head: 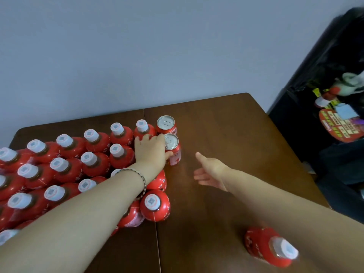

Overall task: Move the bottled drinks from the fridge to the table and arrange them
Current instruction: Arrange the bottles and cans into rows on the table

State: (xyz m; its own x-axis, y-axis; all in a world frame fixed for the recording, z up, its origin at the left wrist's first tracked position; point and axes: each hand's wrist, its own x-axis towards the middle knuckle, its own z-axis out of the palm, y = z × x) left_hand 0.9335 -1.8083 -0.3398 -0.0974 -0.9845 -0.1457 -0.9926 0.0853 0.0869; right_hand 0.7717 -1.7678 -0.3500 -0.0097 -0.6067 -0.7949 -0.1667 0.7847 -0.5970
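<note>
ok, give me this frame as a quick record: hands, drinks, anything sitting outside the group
surface: brown table
bottles: red, white caps, packed in rows on the table's left
cans: two at the group's right edge, far can and near can
left hand: on the group's right edge, thumb against near can; grip unclear
right hand: open, holds nothing
stray bottle: apart from the group, near right

Cans (165,123) two; hands (151,150) two; red bottles (154,205) roughly twenty, some hidden.
</note>
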